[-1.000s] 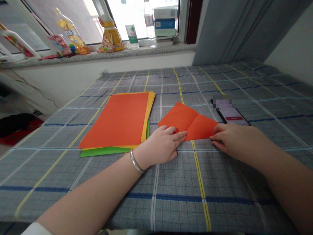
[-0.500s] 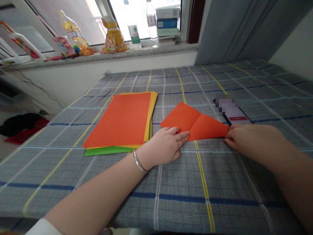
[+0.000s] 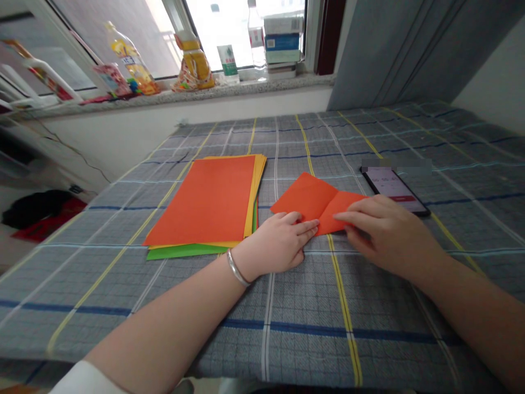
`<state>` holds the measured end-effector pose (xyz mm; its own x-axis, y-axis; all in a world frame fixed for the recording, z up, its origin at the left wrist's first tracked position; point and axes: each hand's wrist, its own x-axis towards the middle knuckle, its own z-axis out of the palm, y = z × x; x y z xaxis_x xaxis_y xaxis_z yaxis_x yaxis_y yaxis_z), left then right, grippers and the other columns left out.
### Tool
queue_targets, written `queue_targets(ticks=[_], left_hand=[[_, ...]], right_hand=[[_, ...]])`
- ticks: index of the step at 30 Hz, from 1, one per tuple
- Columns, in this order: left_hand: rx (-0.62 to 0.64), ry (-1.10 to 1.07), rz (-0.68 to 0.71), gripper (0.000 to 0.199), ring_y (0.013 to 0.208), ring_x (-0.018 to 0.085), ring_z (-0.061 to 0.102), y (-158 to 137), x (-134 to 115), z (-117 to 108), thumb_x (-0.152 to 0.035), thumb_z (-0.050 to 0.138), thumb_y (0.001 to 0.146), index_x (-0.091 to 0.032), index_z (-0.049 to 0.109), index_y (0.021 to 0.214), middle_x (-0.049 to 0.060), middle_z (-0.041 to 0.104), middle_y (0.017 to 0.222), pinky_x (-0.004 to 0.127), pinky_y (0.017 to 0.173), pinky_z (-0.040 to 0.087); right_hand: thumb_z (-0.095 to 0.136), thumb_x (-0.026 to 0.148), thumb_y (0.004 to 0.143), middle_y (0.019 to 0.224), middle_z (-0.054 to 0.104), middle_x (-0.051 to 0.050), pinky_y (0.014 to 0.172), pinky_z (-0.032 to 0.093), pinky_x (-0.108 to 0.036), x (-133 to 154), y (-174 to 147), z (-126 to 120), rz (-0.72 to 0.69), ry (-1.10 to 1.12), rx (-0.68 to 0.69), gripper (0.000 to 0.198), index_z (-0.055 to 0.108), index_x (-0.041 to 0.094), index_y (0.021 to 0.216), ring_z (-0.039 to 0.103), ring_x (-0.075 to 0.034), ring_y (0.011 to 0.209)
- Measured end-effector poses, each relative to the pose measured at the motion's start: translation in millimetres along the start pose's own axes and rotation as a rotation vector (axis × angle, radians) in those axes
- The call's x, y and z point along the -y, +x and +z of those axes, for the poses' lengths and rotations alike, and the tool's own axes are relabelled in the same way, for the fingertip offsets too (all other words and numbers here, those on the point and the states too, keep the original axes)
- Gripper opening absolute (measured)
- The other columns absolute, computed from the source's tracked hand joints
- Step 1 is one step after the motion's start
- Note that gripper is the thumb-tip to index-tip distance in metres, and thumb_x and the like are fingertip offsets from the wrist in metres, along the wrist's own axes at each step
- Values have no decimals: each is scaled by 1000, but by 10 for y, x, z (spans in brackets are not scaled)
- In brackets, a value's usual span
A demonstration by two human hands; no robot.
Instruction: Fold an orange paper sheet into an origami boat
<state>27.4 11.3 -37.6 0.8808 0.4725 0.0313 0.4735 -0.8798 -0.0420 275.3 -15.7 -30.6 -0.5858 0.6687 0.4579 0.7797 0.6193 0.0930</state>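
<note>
A folded orange sheet of paper (image 3: 308, 194) lies on the cloth, with a crease running across its middle. My left hand (image 3: 283, 241) rests flat on its near left edge, fingers stretched towards the crease; a silver bangle is on that wrist. Over the right part of the sheet is my right hand (image 3: 375, 230), its index finger reaching onto the paper and the thumb apart below it. This hand covers the paper's right tip. Nothing shows gripped in either hand.
A stack of coloured paper (image 3: 213, 202), orange on top with yellow and green beneath, lies to the left. A phone (image 3: 396, 189) lies beyond my right hand. The checked tablecloth (image 3: 205, 339) covers the table. Bottles and boxes (image 3: 283, 41) line the windowsill.
My right hand has let go of the paper's right tip and moved left over the sheet, uncovering more of the phone. The left hand stays in place on the paper.
</note>
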Motion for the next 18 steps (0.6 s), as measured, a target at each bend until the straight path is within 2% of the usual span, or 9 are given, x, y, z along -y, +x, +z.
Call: queue_targets(ticks=[1, 2, 7, 11, 15, 18], left_hand=[[-5, 4, 0, 54, 116, 27, 50, -2, -1, 3, -25, 44, 92, -10, 47, 144, 4, 49, 148, 42, 100, 43], [-9, 7, -1, 54, 116, 27, 50, -4, -2, 8, -25, 44, 92, -10, 47, 143, 4, 50, 148, 42, 101, 43], [-39, 4, 12, 50, 112, 26, 51, 3, 7, 24, -23, 44, 92, -10, 51, 140, 6, 52, 145, 41, 99, 44], [-58, -5, 14, 48, 106, 24, 52, 22, 11, 23, -25, 42, 95, -19, 49, 143, 4, 54, 142, 41, 97, 45], [-53, -12, 9, 46, 109, 25, 52, 30, 14, 8, -27, 43, 96, -26, 51, 141, 2, 56, 140, 42, 99, 45], [-54, -29, 8, 43, 113, 25, 51, 20, 26, -5, -26, 43, 96, -25, 55, 137, 2, 56, 140, 42, 101, 45]], right_hand=[[48, 23, 94, 94, 70, -7, 76, 46, -34, 5, 3, 60, -43, 58, 55, 25, 70, 20, 107, 62, -22, 88], [49, 23, 95, 95, 70, -7, 74, 46, -33, 8, 5, 113, -30, 82, 100, 26, 70, 21, 109, 63, -21, 87], [53, 25, 94, 89, 70, -5, 67, 46, -32, 9, -4, 213, 1, 123, 250, 22, 75, 23, 98, 64, -20, 81], [54, 25, 94, 91, 70, -7, 68, 48, -34, 4, -11, 185, -12, 131, 251, 23, 76, 21, 101, 65, -21, 83], [55, 26, 94, 91, 71, -7, 68, 50, -34, 5, -11, 185, -17, 118, 249, 23, 76, 22, 101, 66, -21, 82], [55, 24, 92, 111, 71, -10, 78, 53, -36, 12, -16, 198, -21, 98, 208, 23, 77, 23, 98, 67, -24, 99]])
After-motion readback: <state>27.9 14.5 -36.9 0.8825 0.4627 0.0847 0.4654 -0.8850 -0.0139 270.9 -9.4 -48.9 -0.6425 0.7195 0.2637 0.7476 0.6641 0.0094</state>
